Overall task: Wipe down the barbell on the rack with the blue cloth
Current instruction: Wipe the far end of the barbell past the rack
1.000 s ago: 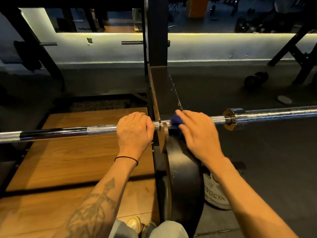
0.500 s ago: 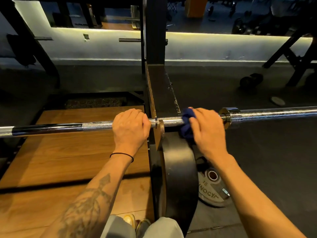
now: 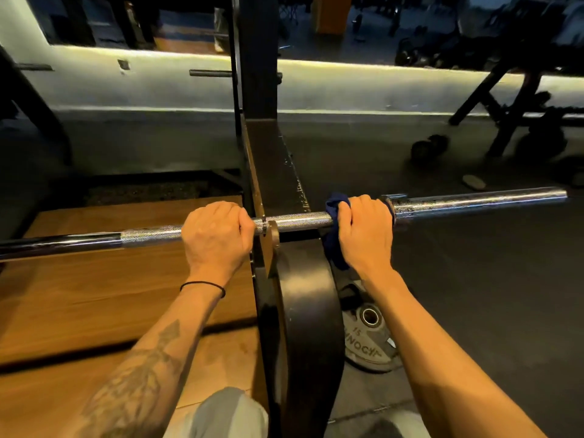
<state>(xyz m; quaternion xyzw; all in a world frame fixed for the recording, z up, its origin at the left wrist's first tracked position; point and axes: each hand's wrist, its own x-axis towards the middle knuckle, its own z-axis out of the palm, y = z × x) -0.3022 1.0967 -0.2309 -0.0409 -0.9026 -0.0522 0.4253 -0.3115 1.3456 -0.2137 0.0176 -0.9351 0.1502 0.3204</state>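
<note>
A steel barbell (image 3: 300,220) lies across the black rack (image 3: 271,172) from left to right. My left hand (image 3: 215,238) grips the knurled shaft just left of the rack upright. My right hand (image 3: 366,232) is curled round the shaft right of the upright, beside the sleeve collar, with the blue cloth (image 3: 336,235) wrapped between palm and bar. The cloth's loose end hangs below the bar. The shaft under both hands is hidden.
A large black plate (image 3: 311,327) stands on edge below the bar, by my knees. A grey weight plate (image 3: 368,343) lies flat on the dark floor. The wooden platform (image 3: 94,295) is at left. A dumbbell (image 3: 429,147) and another black frame (image 3: 512,105) sit at the far right.
My right hand has slid the blue cloth rightward along the shaft, from beside the rack upright to the sleeve collar. My left hand has kept its grip.
</note>
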